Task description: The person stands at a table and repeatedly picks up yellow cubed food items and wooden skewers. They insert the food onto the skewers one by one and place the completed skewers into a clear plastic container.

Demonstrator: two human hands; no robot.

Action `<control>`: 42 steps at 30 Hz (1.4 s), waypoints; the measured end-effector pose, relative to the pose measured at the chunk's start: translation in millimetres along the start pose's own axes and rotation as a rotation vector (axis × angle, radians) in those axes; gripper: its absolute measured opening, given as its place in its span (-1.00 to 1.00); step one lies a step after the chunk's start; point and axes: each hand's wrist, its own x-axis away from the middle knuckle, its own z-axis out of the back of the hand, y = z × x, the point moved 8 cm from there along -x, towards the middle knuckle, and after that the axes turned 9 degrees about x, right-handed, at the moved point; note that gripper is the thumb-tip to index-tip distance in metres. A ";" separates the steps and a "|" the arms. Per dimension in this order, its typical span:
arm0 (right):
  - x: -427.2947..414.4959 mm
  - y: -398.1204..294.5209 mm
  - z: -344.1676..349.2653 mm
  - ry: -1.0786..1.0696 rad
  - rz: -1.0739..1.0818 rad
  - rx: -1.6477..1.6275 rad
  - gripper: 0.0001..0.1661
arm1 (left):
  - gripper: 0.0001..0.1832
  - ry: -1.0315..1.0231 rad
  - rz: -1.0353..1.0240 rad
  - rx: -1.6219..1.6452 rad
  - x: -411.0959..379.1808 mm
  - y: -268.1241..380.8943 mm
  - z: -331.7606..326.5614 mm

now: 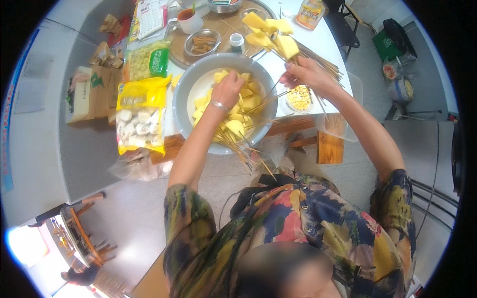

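A grey plastic basin (179,108) at the table's front edge holds many cut yellow pieces, probably potato (251,101). My left hand (228,88), with a bracelet at the wrist, reaches down among them; its fingertips are hidden, so I cannot tell whether it grips one. Beyond the basin's right rim, my right hand (307,74) grips a bunch of thin wooden skewers with yellow chunks (287,46) on their far ends. More loaded skewers (238,149) lean over the basin's near rim, sticks pointing towards me. Bare skewers (322,59) lie on the table behind my right hand.
Right of the basin stands a bowl of yellow bits (299,97). Left are a yellow bag of white pieces (139,123) and a green-labelled packet (147,59). Behind it, a round wooden board (223,28) bears a mug (190,21) and a bowl of brown strips (202,42).
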 end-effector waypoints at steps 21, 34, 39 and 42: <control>42.6 -0.2 -26.2 -0.041 0.007 -0.396 -0.90 | -0.57 0.111 -0.481 0.130 24.8 171.0 79.7; 206.6 239.4 204.9 0.709 -0.236 -0.240 -0.94 | -0.68 -0.597 -0.051 0.971 -20.5 286.3 -14.6; 217.9 364.4 204.1 0.724 -0.537 -0.355 -0.93 | -0.60 -0.999 0.190 0.922 -36.5 324.6 -100.9; 200.0 411.1 201.4 0.722 -0.441 0.128 -0.84 | -0.51 -1.181 0.293 0.813 -32.7 342.0 -167.9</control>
